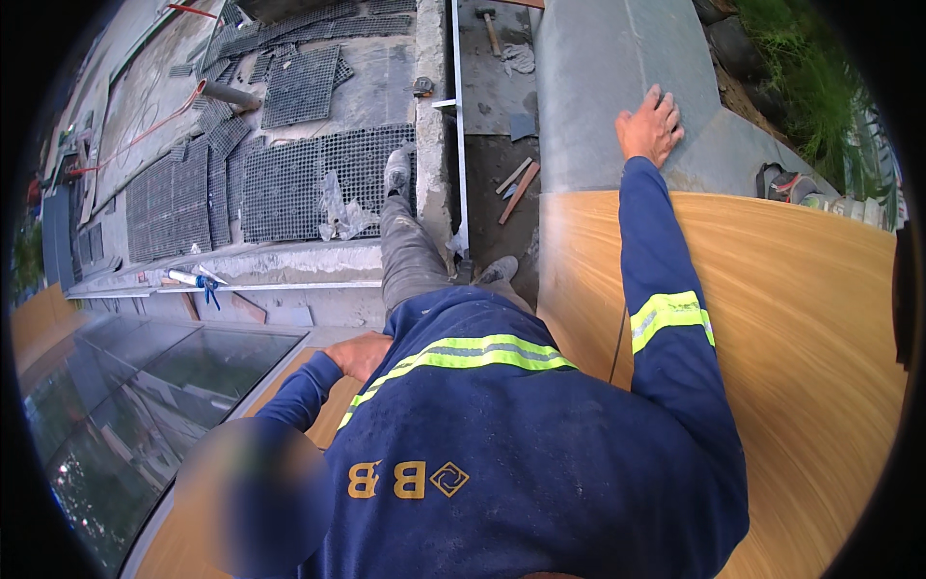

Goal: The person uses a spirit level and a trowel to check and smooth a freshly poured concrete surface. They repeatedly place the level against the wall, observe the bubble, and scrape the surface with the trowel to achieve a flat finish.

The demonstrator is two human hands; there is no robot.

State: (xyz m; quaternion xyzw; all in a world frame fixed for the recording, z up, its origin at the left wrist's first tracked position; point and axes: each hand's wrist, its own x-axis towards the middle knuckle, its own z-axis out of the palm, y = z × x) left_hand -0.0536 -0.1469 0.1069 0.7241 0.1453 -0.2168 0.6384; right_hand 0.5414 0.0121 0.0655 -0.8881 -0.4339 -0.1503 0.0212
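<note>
My right hand [652,129] rests on the grey ledge [617,58], its fingers spread and nothing in them. Beyond the near edge of that ledge, a wood-grain panel [791,318] runs under my right arm. My left hand [359,355] is at my waist, against the navy jacket with its reflective band; its fingers are hidden by the jacket. Nearest to that hand on the left is a glass pane [174,376]. A caulking gun [198,280] lies on the concrete edge above the pane.
Black grid mats [289,193] cover the floor at left, beside a pipe [229,94]. A tape measure [422,87] sits on the concrete curb. In the trench lie a hammer [490,34], a white cloth [519,58] and wooden strips [519,193]. Plants [810,68] grow at far right.
</note>
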